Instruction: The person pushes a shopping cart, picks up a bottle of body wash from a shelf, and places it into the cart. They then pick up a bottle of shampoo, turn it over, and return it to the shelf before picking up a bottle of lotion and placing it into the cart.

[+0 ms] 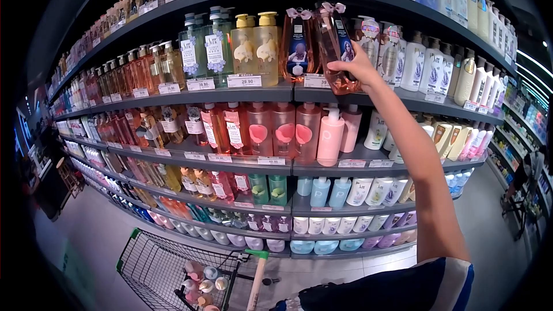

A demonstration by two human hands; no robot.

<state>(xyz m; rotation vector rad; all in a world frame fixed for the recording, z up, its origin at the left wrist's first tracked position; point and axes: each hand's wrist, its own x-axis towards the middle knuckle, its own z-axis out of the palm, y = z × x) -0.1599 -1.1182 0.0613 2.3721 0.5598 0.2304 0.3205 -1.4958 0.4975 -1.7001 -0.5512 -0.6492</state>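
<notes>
My right hand (356, 70) reaches up to a shelf and is closed around a bottle (329, 43) of pinkish liquid. That bottle has a dark label and a ribbon bow at its neck, and it tilts at the front of the shelf. A matching bottle (297, 52) with a bow stands just left of it. Farther left are yellow pump bottles (266, 52), and white-and-pink labelled bottles (368, 40) stand behind and right of my hand. My left hand is out of view.
A wire shopping cart (155, 259) with a green-trimmed handle (256, 279) stands below, holding several pump bottles (207, 285). Dark shelf edges (253, 97) with price tags curve across the view. A pink pump bottle (330, 138) stands on the shelf under my hand.
</notes>
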